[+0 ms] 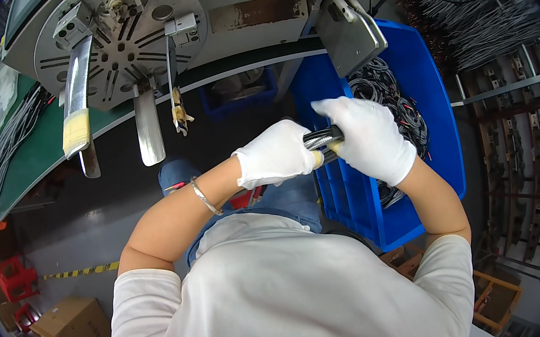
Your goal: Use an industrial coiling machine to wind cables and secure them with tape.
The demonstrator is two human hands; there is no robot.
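Both my hands wear white gloves with yellowish fingertips and meet over my lap. My left hand (275, 154) is closed around a coiled bundle of grey and black cable (320, 138). My right hand (373, 139) grips the same bundle from the other side, at a black band or connector. Its upper fingers are slightly blurred, and its palm side is hidden. Dark cable ends (257, 194) show below my left wrist, and small red tips (176, 186) stick out past my left forearm.
A blue bin (446, 147) filled with coiled cables (404, 108) stands at my right. Ahead on the left is a round slotted machine plate (127, 44) with protruding metal arms (149, 126). Grey cables (1, 151) lie on the green bench (33, 164). Red stools (16, 277) stand farther left.
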